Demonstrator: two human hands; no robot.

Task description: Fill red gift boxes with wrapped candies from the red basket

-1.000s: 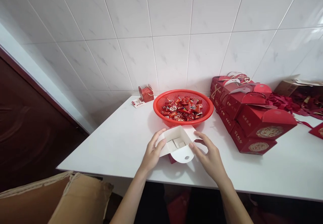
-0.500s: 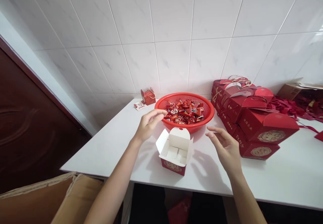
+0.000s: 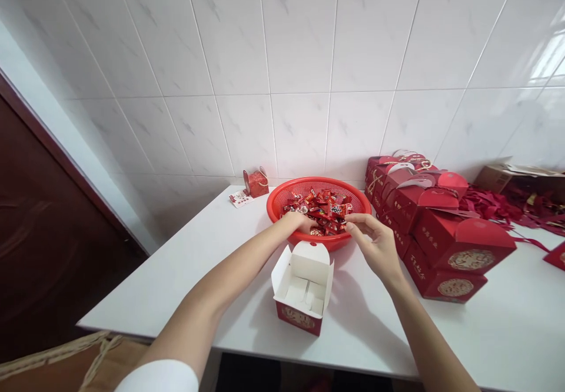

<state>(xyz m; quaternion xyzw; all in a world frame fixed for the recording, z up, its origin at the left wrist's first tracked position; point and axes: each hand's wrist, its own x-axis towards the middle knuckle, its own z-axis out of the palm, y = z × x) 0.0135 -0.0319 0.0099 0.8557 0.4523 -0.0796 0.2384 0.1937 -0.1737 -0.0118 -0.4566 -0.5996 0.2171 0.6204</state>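
A red plastic basket (image 3: 274,199) holds many red-wrapped candies (image 3: 324,206). My left hand (image 3: 302,222) reaches over its near rim into the candies; the fingers are mostly hidden among them. At the basket's right rim is my right hand (image 3: 373,242), thumb and forefinger close together by the candies; whether anything is between the tips is too small to tell. In front of the basket stands an open box (image 3: 300,315), red outside and white inside, its flaps up and no candy visible in it.
Closed red boxes (image 3: 463,242) are stacked to the right on the white table (image 3: 185,274). Behind them lie red ribbons (image 3: 489,203) and a cardboard box (image 3: 503,177). A small red box (image 3: 257,183) and a card (image 3: 241,198) sit near the wall. Another carton (image 3: 57,362) is at lower left.
My left hand has moved forward and right, down into the candies. My right hand has come in to the basket's right rim. The view has shifted slightly.
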